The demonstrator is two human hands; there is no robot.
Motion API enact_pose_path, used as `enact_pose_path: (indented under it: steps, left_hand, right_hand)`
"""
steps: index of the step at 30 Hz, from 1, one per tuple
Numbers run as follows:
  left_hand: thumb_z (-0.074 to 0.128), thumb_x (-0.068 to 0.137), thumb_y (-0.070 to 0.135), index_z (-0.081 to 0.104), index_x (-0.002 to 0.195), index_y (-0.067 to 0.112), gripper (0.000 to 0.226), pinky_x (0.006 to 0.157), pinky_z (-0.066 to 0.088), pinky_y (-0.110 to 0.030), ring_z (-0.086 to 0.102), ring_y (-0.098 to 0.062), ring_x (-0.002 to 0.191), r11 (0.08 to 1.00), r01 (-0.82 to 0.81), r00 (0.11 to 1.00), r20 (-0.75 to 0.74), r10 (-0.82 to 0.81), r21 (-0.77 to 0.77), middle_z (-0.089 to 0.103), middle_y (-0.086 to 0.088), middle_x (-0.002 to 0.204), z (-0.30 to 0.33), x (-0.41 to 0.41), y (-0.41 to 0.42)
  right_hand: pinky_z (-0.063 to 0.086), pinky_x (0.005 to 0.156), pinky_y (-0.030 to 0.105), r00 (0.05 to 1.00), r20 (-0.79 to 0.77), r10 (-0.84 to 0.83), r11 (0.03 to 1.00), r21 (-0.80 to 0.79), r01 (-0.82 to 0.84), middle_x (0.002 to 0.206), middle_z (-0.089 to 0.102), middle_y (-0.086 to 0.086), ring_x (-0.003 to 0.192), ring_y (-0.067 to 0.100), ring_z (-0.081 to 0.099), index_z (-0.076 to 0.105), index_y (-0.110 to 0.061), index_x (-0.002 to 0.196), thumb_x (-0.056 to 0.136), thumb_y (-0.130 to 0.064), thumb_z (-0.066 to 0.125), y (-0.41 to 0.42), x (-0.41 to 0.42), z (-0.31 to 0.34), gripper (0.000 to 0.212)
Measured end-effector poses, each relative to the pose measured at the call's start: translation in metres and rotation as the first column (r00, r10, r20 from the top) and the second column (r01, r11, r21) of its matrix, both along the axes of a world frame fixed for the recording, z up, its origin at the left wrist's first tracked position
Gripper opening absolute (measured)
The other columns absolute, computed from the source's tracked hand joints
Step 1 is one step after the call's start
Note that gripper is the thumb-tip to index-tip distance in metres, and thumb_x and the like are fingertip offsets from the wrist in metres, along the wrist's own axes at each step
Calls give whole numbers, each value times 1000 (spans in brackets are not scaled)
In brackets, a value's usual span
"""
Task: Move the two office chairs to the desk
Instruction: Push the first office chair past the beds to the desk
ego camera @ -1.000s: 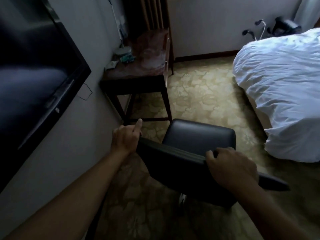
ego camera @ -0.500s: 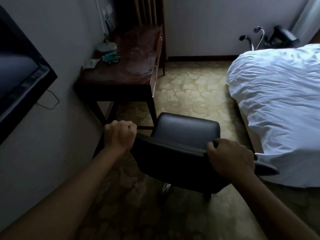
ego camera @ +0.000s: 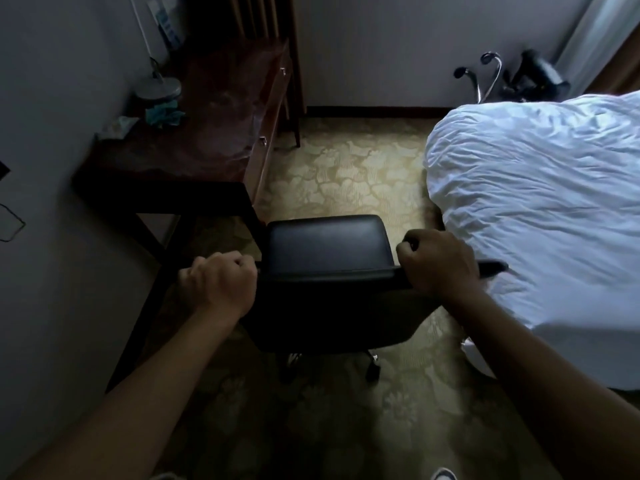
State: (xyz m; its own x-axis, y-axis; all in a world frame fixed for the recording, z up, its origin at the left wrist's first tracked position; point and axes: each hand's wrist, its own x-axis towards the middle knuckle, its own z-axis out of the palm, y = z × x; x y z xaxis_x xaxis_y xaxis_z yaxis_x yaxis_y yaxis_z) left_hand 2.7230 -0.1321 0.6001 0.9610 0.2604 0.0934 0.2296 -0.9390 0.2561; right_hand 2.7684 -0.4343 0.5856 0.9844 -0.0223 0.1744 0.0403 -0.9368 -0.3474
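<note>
White bedding covers the bed [ego camera: 540, 209] just right of my right hand [ego camera: 438, 261], which limits how far I can swing out that way. The dark wooden desk [ego camera: 194, 140] stands ahead and left of my left hand [ego camera: 218, 285]. The black chair [ego camera: 329, 244] sits between my hands, seat near the desk's corner; both fists are closed over the top edge of its back, I judge for steering it on its casters. A second chair [ego camera: 533, 77] lies well beyond my right hand, past the bed. No writing is legible.
</note>
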Motion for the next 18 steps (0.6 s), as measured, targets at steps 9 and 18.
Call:
enact_pose_path:
  steps: [9, 18]
  left_hand:
    - [24, 79, 36, 70, 81, 10, 53, 89, 33, -45, 55, -39, 96, 960, -278, 960, 19, 278, -27, 67, -24, 96, -4, 56, -114]
    - [33, 89, 33, 60, 65, 15, 40, 69, 39, -37, 53, -28, 69, 954, -280, 960, -28, 279, -103, 66, -12, 78, -3, 129, -216]
  right_hand:
    - [39, 52, 32, 981, 73, 179, 982, 48, -183, 50, 52, -1, 49, 23, 51, 56, -14, 58, 75, -36, 38, -96, 109, 6, 32]
    - [30, 50, 32, 960, 68, 270, 962, 26, -272, 50, 49, 1, 53, 27, 48, 45, -14, 52, 72, -31, 36, -174, 235, 10, 28]
